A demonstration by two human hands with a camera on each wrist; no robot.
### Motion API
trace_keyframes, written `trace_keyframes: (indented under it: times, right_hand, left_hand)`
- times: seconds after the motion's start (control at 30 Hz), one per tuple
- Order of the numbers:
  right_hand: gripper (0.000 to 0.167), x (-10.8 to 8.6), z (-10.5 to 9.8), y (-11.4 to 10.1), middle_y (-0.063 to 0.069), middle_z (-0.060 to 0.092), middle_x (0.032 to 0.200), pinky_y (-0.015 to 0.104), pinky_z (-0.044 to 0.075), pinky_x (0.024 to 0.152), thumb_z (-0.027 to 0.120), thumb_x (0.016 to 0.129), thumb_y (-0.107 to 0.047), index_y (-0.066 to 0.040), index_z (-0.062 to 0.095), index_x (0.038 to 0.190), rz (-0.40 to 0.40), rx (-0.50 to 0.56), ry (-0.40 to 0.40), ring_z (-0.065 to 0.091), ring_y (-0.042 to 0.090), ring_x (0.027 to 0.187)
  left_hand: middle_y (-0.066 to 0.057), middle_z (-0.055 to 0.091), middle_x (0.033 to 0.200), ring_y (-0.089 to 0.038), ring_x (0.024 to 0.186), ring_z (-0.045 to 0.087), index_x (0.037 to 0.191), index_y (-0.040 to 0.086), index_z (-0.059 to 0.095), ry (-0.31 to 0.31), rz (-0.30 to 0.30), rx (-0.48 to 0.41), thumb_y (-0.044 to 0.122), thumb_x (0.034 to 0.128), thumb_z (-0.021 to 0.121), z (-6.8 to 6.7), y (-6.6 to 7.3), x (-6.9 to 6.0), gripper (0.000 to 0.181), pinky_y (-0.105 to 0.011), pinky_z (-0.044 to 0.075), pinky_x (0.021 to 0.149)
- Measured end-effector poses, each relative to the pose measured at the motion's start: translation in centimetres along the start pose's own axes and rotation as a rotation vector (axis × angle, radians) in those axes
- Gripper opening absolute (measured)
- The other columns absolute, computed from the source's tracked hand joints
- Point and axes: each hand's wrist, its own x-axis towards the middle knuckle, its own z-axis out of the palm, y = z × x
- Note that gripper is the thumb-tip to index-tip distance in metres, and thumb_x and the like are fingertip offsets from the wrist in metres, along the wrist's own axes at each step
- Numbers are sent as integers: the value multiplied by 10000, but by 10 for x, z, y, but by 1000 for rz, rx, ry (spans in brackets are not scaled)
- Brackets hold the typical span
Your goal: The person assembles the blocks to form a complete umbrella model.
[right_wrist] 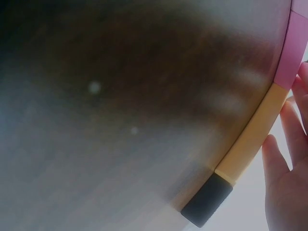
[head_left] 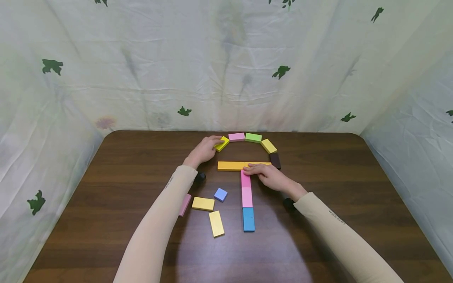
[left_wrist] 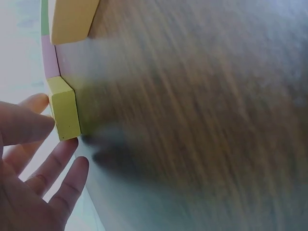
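My left hand (head_left: pixel 206 148) is at the left end of a curve of blocks, its extended fingers touching a bright yellow block (head_left: pixel 222 144). The left wrist view shows fingertips against the side and end of that yellow block (left_wrist: pixel 66 113). My right hand (head_left: pixel 272 177) lies low over the table, fingertips where a row of orange blocks (head_left: pixel 230 166) meets a pink block (head_left: pixel 245 179). From the right wrist, its extended fingers (right_wrist: pixel 276 159) touch the edges of the orange block (right_wrist: pixel 255 134) and the pink block (right_wrist: pixel 291 50). Part of the orange row is hidden under this hand.
The curve continues through a pink block (head_left: pixel 236 137), a green block (head_left: pixel 253 137), a pale yellow block (head_left: pixel 269 146) and a black block (head_left: pixel 275 160). A second pink block (head_left: pixel 247 197) and a blue block (head_left: pixel 249 219) extend the column. Loose blocks, including a small blue one (head_left: pixel 221 195), lie left.
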Motion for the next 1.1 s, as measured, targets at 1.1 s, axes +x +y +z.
trace_keyframes:
  times: [1.1]
  right_hand:
    - [447, -1, 1, 0, 67, 575, 1319, 415, 324, 1060, 423, 903, 106, -54, 632, 1264, -41, -10, 15, 426, 231, 1313]
  left_hand:
    - [-170, 496, 1382, -312, 1297, 420, 1368, -2, 502, 31, 194, -105, -4, 943, 518, -26, -22, -79, 425, -462, 321, 1056]
